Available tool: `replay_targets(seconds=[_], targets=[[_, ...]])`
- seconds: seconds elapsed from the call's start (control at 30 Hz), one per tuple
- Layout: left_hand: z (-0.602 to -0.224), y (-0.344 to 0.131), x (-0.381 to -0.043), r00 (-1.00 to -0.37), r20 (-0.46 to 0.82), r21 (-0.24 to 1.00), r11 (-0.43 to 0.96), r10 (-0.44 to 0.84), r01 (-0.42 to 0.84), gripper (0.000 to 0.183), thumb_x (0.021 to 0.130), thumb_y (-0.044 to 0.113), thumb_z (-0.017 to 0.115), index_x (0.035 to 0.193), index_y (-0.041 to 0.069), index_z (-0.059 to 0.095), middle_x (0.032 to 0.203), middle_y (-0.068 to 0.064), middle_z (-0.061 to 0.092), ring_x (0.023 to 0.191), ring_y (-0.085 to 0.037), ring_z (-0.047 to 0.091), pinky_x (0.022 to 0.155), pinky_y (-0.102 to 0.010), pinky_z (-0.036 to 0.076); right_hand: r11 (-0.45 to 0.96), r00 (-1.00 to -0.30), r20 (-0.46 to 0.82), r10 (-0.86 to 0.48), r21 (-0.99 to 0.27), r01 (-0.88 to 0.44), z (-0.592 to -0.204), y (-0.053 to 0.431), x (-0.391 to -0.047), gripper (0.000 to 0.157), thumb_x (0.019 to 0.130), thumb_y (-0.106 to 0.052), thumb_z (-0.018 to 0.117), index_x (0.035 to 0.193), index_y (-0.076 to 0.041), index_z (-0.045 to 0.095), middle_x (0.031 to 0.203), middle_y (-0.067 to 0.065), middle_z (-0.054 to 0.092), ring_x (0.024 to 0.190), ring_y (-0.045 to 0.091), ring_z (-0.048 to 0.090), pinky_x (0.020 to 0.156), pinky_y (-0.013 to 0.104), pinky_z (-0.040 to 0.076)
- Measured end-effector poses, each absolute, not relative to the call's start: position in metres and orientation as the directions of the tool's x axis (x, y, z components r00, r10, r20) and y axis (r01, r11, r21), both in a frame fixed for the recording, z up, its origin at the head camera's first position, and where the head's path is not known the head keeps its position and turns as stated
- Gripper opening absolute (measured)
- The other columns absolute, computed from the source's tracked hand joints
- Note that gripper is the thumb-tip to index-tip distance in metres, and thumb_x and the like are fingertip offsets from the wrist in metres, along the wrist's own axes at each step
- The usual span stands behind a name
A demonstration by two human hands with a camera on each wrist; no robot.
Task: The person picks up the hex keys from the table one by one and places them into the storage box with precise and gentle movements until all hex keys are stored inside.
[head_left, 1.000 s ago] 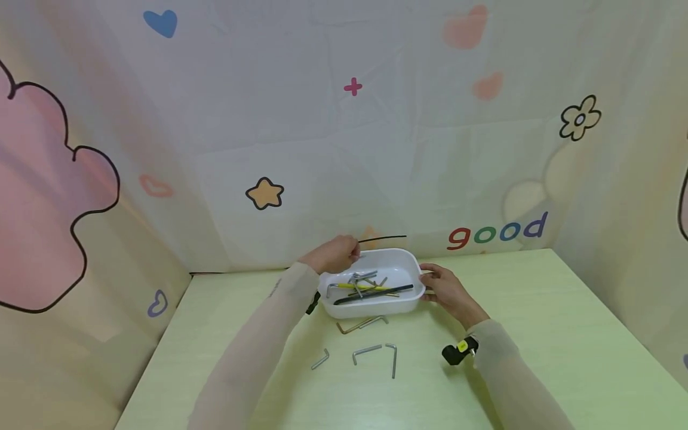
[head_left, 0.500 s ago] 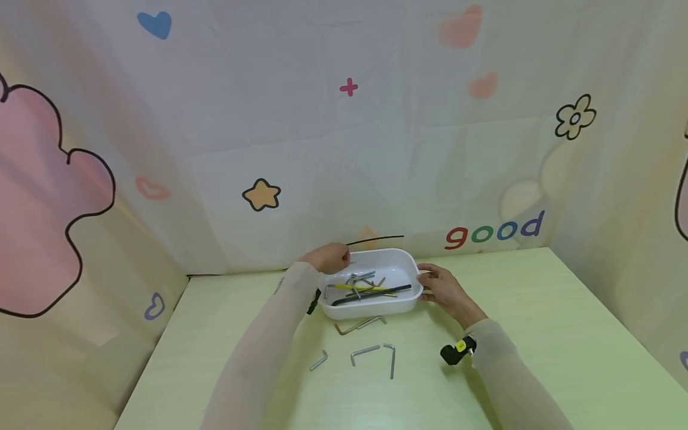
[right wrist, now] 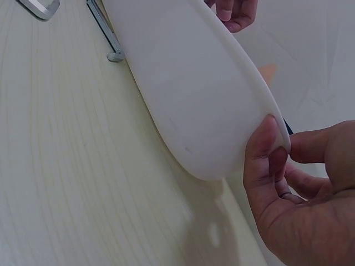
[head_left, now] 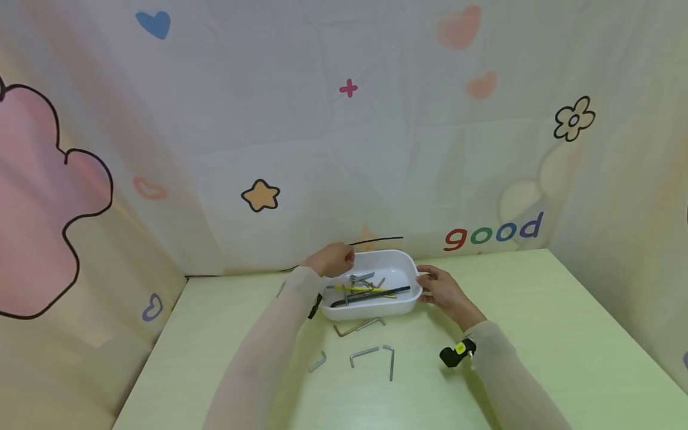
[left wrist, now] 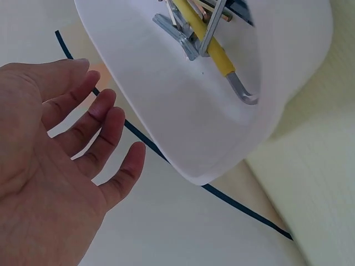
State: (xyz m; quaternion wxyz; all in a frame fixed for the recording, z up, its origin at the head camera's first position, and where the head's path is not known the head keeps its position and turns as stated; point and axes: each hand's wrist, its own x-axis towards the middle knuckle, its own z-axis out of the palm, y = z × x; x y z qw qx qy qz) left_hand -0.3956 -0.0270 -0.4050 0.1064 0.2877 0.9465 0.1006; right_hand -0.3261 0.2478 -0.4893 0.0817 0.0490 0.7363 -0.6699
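Note:
Over the back left rim of a white plastic tray (head_left: 371,312), my left hand (head_left: 334,259) hovers. In the left wrist view its fingers (left wrist: 97,113) are loosely bent and hold nothing. My right hand (head_left: 443,289) pinches the tray's right rim between thumb and fingers, as the right wrist view shows up close. Inside the tray lie several hex keys: a long black hex key (head_left: 395,291), a yellow-sleeved hex key (left wrist: 208,44), and silver and brass ones heaped together.
On the light green table (head_left: 510,310), in front of the tray, lie a brass hex key (head_left: 344,331) and several silver hex keys, one of them (head_left: 392,364) standing lengthwise. Behind the tray hangs a printed cloth (head_left: 301,149).
Half a second ago a small silver piece showed under my left fingers; it is gone from there now. The keys heaped in the tray have shifted slightly. My right hand keeps its hold.

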Motion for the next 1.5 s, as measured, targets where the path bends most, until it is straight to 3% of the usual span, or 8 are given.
replay_targets(seconds=[0.27, 0.53, 0.87, 1.13, 1.5], targets=[[-0.416, -0.035, -0.389, -0.79, -0.056, 0.264, 0.772, 0.611, 0.579, 0.021, 0.102, 0.021, 0.052, 0.115, 0.007, 0.061, 0.113, -0.009, 0.064, 0.103, -0.022, 0.059, 0.093, -0.038, 0.05, 0.092, -0.982, -0.187, -0.029, -0.979, 0.183, -0.493, 0.245, -0.325, 0.043, 0.102, -0.01, 0.048, 0.145, -0.003, 0.041, 0.121, 0.017, 0.052, 0.09, 0.02, 0.058, 0.073, 0.025, 0.055], [-0.41, -0.04, -0.382, -0.807, -0.009, 0.281, 0.776, 0.591, 0.565, 0.027, 0.103, 0.024, 0.05, 0.124, 0.008, 0.058, 0.118, -0.008, 0.061, 0.106, -0.021, 0.058, 0.094, -0.037, 0.05, 0.109, -0.983, -0.18, -0.038, -0.979, 0.175, -0.489, 0.247, -0.324, 0.045, 0.103, -0.013, 0.048, 0.146, -0.004, 0.039, 0.126, 0.019, 0.05, 0.096, 0.023, 0.056, 0.075, 0.024, 0.056], [-0.408, -0.041, -0.361, -0.78, 0.057, 0.257, 0.746, 0.623, 0.614, 0.031, 0.103, 0.026, 0.051, 0.127, 0.009, 0.058, 0.119, -0.006, 0.06, 0.108, -0.021, 0.057, 0.094, -0.037, 0.05, 0.098, -0.981, -0.187, -0.044, -0.978, 0.182, -0.489, 0.247, -0.326, 0.045, 0.103, -0.013, 0.048, 0.146, -0.004, 0.039, 0.123, 0.016, 0.051, 0.094, 0.021, 0.056, 0.075, 0.025, 0.055], [-0.406, -0.045, -0.342, -0.766, 0.111, 0.225, 0.735, 0.633, 0.639, 0.029, 0.102, 0.027, 0.054, 0.125, 0.01, 0.058, 0.119, -0.005, 0.06, 0.106, -0.02, 0.057, 0.093, -0.036, 0.05, 0.093, -0.984, -0.174, -0.045, -0.981, 0.17, -0.49, 0.247, -0.324, 0.044, 0.103, -0.011, 0.047, 0.146, -0.002, 0.038, 0.12, 0.017, 0.052, 0.09, 0.019, 0.057, 0.073, 0.024, 0.055], [-0.407, -0.047, -0.32, -0.684, 0.265, 0.133, 0.676, 0.68, 0.724, 0.021, 0.099, 0.022, 0.057, 0.116, 0.012, 0.063, 0.109, -0.002, 0.064, 0.097, -0.018, 0.056, 0.088, -0.036, 0.049, 0.133, -0.982, -0.183, -0.045, -0.976, 0.175, -0.488, 0.246, -0.325, 0.044, 0.104, -0.012, 0.045, 0.146, -0.003, 0.038, 0.127, 0.019, 0.049, 0.096, 0.021, 0.056, 0.076, 0.025, 0.055]])
